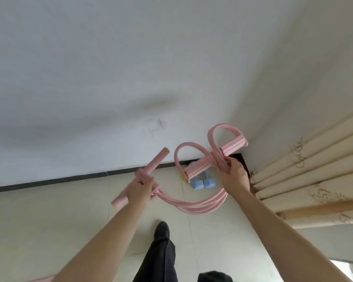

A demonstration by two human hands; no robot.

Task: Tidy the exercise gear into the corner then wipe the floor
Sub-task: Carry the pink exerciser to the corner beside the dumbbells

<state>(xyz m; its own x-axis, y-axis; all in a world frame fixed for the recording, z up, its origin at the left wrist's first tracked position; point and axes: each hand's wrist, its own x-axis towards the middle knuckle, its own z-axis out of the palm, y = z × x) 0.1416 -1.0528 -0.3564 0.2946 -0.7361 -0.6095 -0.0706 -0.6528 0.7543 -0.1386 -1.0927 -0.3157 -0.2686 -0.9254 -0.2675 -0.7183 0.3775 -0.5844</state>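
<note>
I hold a pink pedal resistance puller [200, 206] in the air in front of the room's corner. My left hand [142, 187] grips its pink foam handle bar [151, 165] around the middle. My right hand [234, 176] grips the centre of the foot-pedal end [214, 159], whose two loops stick up to either side. The elastic tubes sag in a curve between my hands. Two light blue dumbbells [202, 183] lie on the floor in the corner, partly hidden behind the pedal bar.
A white wall [130, 78] with a dark skirting board [69, 179] meets the pale tiled floor [49, 220]. Beige curtains [304, 176] hang at the right. My dark-trousered leg and shoe [161, 231] stand below. Something pink [40, 279] shows at the bottom left edge.
</note>
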